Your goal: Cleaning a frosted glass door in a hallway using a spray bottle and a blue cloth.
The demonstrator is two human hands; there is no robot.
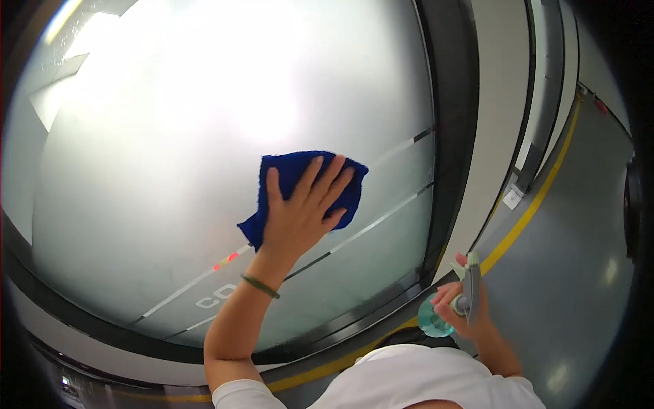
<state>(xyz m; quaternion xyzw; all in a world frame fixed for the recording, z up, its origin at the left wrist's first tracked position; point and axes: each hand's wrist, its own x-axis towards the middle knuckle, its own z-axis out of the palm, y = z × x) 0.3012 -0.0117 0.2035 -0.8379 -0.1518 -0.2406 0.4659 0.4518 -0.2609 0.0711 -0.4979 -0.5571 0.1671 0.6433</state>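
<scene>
My left hand (301, 209) is pressed with spread fingers on a dark blue cloth (352, 191), holding it against an upright frosted glass panel (168, 204). One corner of the cloth sticks out at lower left, beside my wrist, which wears a green bangle (260, 286). Down at the right, away from the glass, my right hand (462, 312) grips a spray bottle (433, 319) with a translucent teal body. Its grey and pale trigger head (472, 286) points up, and the fingers partly hide the neck.
A dark frame (452, 128) borders the glass, which bears clear stripes and pale lettering. Grey floor (552, 286) with a yellow line (531, 220) runs along the wall at right. A small white object (512, 197) sits at the wall's foot. Bright glare covers the upper glass.
</scene>
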